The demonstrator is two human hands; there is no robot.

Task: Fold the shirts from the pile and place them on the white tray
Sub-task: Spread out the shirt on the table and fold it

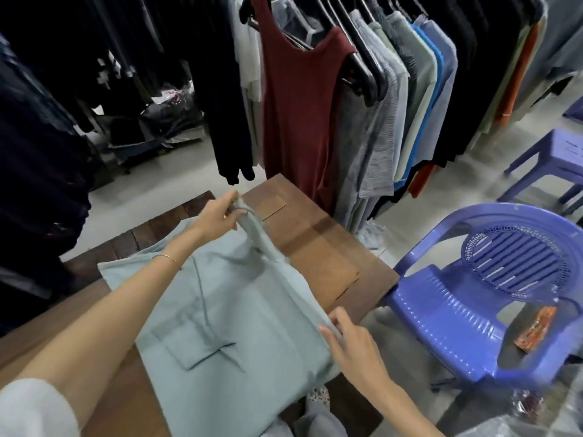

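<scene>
A pale blue-green shirt (pixel 227 326) with a chest pocket lies spread on the wooden table (pixel 318 247). My left hand (pixel 217 212) reaches across it and pinches the shirt's far right edge, lifted off the table. My right hand (pixel 350 342) pinches the same edge lower down, near the table's right side. Between the two hands the lifted fabric runs as a raised fold. More grey and patterned cloth (pixel 318 414) shows under the shirt at the near edge. No white tray is in view.
A blue plastic chair (pixel 473 316) stands close to the table's right side, with a blue stool (pixel 549 159) behind it. A rack of hanging clothes, with a maroon dress (pixel 299 115) in front, stands beyond the table. Dark garments hang at the left.
</scene>
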